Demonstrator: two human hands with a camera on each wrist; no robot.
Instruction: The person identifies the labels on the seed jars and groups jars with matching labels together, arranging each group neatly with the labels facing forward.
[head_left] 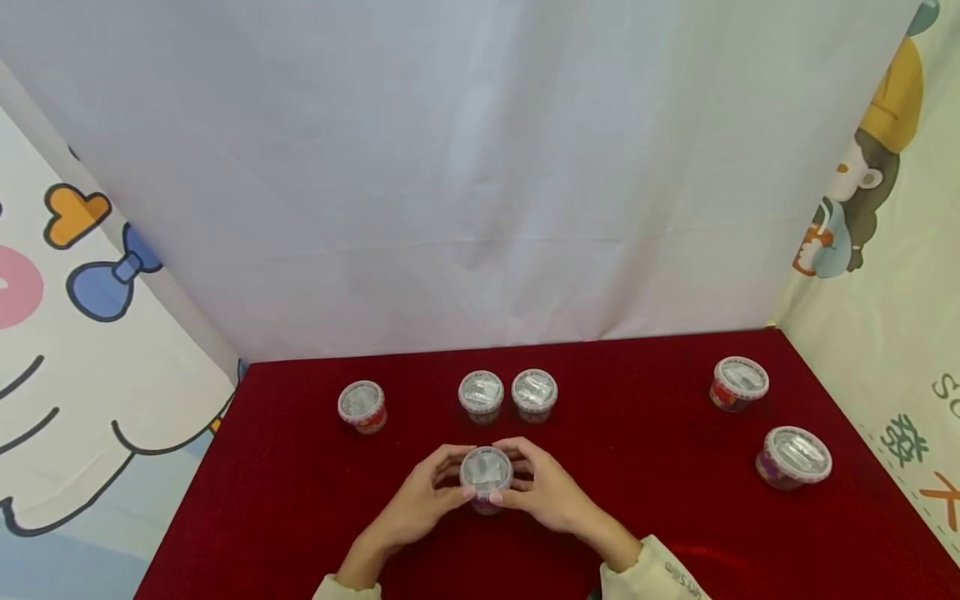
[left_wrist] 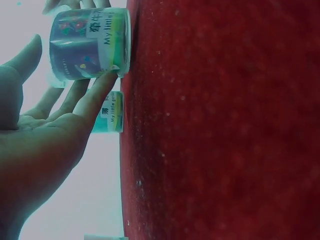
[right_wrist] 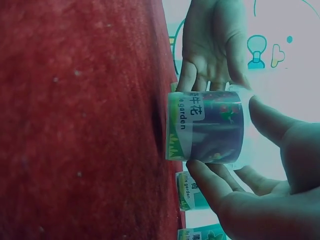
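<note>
A small lidded plastic tub (head_left: pixel 486 471) with a purple "My little garden" label stands upright at the front middle of the red table, between both hands. My left hand (head_left: pixel 423 496) holds its left side, thumb in front by the rim and fingers curled behind. On the opposite side my right hand (head_left: pixel 547 492) grips it the same way. In the left wrist view the tub (left_wrist: pixel 90 45) has its base right at the cloth. The right wrist view shows the same tub (right_wrist: pixel 207 127) with fingers along its side.
Two similar tubs, one (head_left: pixel 481 396) beside another (head_left: pixel 535 395), stand just behind the hands. Another tub (head_left: pixel 362 406) is at the back left. On the right stand a red-sided tub (head_left: pixel 738 383) and a purple-sided tub (head_left: pixel 793 457). A white curtain (head_left: pixel 480 183) hangs behind the red table (head_left: pixel 637 400).
</note>
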